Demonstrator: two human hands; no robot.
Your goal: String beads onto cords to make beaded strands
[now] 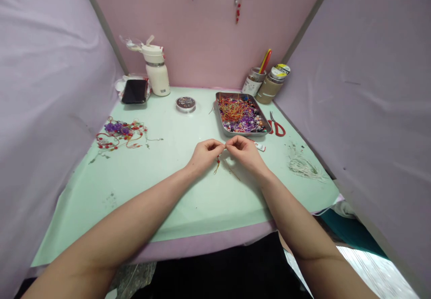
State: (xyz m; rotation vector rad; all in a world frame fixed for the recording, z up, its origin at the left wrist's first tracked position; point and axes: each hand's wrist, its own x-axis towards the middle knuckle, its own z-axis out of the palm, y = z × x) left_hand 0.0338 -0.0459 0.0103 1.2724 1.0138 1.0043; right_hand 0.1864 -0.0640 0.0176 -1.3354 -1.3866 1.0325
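Observation:
My left hand (205, 154) and my right hand (245, 151) meet over the middle of the pale green table (168, 191), fingertips pinched together. Between them they hold a thin cord with small red beads (218, 162) that dangles below the fingers toward the table. A short strand trails from under my right hand. Both hands are closed in a pinch on the cord.
A metal tray (225, 129) of beads and orange thread lies behind the hands, red scissors (276, 127) to its right. At the left is a pile of finished bead strings (120, 134). A round tin (185, 104), white bottle (156, 71), phone (134, 91), two jars (266, 83) and white thread scraps (303, 166) are around.

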